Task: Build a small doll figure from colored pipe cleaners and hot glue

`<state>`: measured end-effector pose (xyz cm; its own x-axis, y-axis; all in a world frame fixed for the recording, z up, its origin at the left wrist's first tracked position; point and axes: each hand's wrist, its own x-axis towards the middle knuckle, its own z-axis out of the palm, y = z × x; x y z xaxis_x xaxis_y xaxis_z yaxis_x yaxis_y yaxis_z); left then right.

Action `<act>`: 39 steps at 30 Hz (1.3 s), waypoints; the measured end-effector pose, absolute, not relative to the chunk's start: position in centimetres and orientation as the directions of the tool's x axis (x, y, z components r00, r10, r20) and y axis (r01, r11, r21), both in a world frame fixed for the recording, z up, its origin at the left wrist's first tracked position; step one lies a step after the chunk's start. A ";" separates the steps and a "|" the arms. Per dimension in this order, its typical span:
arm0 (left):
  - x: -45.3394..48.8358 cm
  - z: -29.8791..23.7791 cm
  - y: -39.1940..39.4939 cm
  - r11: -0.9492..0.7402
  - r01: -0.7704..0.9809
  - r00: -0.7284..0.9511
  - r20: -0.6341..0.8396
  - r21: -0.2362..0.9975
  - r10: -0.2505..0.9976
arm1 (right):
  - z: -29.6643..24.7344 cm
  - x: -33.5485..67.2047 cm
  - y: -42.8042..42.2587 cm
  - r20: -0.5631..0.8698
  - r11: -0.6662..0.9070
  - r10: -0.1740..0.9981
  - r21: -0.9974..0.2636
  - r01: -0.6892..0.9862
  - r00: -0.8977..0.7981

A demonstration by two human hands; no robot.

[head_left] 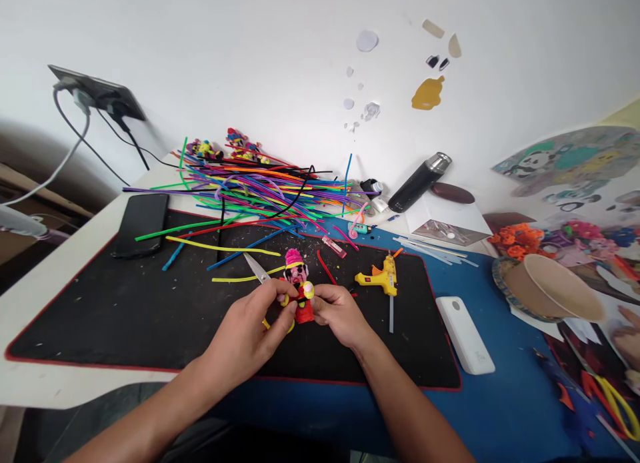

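Note:
A small pipe-cleaner doll (303, 311) is held upright over the black mat, between my two hands. It has a pink hat, a pink face, a red body and yellow parts. My left hand (255, 320) pinches its left side with thumb and forefinger. On the other side, my right hand (337, 311) grips its edge, the fingertips partly hidden behind it. Scissors (257, 268) with yellow handles lie beneath my left hand, blades pointing away. Yellow pipe cleaners (225, 247) lie beside the blades, and a red pipe cleaner (326, 266) lies just beyond my right hand.
A yellow glue gun (384, 276) lies right of my hands, near a white power bank (465, 335). Many coloured pipe cleaners (260, 190) are heaped at the back by a black thermos (419, 183). A black phone (141, 224) is at left; bowls (563, 286) stand at right.

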<state>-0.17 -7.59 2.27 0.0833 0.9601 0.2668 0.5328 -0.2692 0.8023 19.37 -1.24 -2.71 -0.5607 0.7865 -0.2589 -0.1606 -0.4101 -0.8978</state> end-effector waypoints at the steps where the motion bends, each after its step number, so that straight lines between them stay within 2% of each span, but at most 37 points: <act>1: -0.2 2.3 -7.6 -0.276 0.536 0.085 0.274 0.798 0.958 | -2.7 19.3 -1.2 -0.258 -0.413 0.784 -0.896 -0.163 -0.564; 10: -0.2 2.5 -7.6 -0.341 0.528 0.110 0.336 0.777 0.936 | -2.4 19.3 -1.3 -0.261 -0.438 0.769 -0.879 -0.185 -0.583; 16: -0.3 2.5 -7.5 -0.336 0.500 0.128 0.315 0.799 0.940 | -2.4 19.3 -1.5 -0.266 -0.449 0.767 -0.873 -0.193 -0.583; 30: 0.4 3.4 -7.5 -0.125 0.400 0.073 0.104 0.908 0.992 | -2.2 19.4 -1.5 -0.266 -0.432 0.774 -0.885 -0.172 -0.575; 39: 1.0 3.6 -7.5 -0.027 0.359 0.048 0.011 0.933 0.999 | -2.6 19.4 -1.6 -0.263 -0.419 0.772 -0.895 -0.153 -0.579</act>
